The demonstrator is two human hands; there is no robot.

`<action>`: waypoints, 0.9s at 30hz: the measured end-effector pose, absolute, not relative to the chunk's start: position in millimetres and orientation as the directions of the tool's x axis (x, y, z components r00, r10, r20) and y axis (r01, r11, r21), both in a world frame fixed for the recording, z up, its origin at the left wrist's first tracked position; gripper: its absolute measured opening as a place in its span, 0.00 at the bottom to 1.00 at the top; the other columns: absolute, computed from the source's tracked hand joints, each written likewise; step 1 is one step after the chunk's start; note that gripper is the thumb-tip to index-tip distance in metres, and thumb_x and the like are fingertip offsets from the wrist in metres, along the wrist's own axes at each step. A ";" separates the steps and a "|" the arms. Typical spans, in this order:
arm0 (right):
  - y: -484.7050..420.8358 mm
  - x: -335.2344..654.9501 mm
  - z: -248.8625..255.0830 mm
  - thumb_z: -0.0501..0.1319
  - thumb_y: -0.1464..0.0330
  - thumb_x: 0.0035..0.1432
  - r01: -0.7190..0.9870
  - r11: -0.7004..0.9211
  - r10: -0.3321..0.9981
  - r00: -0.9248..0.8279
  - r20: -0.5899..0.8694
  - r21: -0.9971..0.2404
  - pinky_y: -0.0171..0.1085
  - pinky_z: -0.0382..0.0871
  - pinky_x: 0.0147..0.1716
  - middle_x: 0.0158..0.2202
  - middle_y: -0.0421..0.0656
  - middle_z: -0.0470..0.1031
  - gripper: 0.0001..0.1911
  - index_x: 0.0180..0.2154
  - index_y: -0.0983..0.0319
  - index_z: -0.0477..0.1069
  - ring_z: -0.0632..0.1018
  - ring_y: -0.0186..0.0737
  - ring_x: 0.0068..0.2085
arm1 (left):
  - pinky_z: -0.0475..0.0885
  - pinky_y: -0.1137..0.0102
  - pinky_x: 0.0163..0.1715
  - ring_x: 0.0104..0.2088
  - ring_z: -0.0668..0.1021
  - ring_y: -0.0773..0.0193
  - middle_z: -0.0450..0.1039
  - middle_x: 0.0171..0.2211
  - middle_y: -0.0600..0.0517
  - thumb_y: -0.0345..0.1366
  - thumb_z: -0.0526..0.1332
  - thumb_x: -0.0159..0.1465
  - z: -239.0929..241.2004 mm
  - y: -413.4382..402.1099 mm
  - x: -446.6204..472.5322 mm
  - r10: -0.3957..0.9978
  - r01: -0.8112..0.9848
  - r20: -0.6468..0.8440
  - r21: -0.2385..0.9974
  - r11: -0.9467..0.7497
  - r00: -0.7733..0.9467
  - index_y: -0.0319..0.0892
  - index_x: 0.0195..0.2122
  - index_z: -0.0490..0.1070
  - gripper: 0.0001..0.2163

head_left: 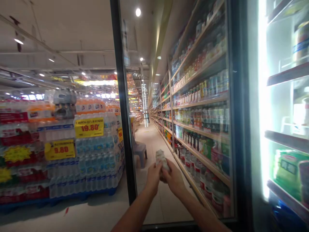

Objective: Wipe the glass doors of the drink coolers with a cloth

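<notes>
My left hand (pixel 154 176) and my right hand (pixel 174 177) are together in front of a glass door. Both are closed around a crumpled whitish cloth (pixel 161 158), which pokes up above the fingers. Part of the cloth is hidden by my hands, and its exact kind is hard to make out. Around the glass runs a dark door frame (pixel 123 106). Whether the hands touch the glass cannot be told. Bottle shelves (pixel 200 101) and an aisle floor (pixel 149 138) show within the glass area.
On the right is a brightly lit cooler with shelves (pixel 287 74) and a green package (pixel 288 170). Bottled drinks in packs (pixel 96 161) are stacked at the left, with yellow price signs (pixel 89 127). A grey stool (pixel 140 149) shows in the glass area, left of my hands.
</notes>
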State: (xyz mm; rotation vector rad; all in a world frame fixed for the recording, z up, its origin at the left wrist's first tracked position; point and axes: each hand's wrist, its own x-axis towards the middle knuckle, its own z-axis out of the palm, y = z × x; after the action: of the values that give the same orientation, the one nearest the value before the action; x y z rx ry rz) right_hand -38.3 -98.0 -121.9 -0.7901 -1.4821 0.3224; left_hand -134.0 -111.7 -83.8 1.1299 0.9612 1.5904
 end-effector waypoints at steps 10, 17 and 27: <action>-65.7 -20.6 -96.9 0.49 0.76 0.59 0.622 0.783 0.125 -0.167 0.978 0.006 0.44 0.67 0.55 0.59 0.49 0.64 0.28 0.60 0.59 0.58 0.65 0.41 0.60 | 0.69 0.72 0.34 0.35 0.77 0.63 0.76 0.33 0.50 0.35 0.68 0.44 -50.0 -92.6 -129.4 0.956 -0.272 0.287 0.927 -0.258 0.069 0.40 0.38 0.72 0.17; -21.3 54.0 -15.6 0.47 0.76 0.60 0.819 0.573 0.000 0.050 0.999 -0.041 0.50 0.55 0.62 0.63 0.46 0.58 0.25 0.58 0.59 0.63 0.56 0.45 0.65 | 0.70 0.64 0.44 0.39 0.77 0.61 0.76 0.36 0.46 0.30 0.60 0.50 -39.2 -64.1 -172.4 0.835 0.140 0.496 0.868 -0.476 -0.238 0.39 0.37 0.70 0.12; -5.8 15.4 -64.0 0.48 0.80 0.55 0.728 0.504 0.061 -0.566 0.822 0.464 0.49 0.49 0.63 0.62 0.42 0.61 0.30 0.58 0.56 0.63 0.52 0.42 0.66 | 0.60 0.53 0.58 0.58 0.66 0.51 0.65 0.55 0.41 0.25 0.55 0.53 -46.4 -71.6 -191.1 0.424 0.826 0.903 0.191 -0.530 0.064 0.39 0.46 0.69 0.18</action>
State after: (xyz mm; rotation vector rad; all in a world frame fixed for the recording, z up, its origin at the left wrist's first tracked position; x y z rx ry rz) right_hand 15.4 -5.8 -64.0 -0.6475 -1.9695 -1.0870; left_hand -191.1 -71.6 -46.4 2.5305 1.5996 1.8718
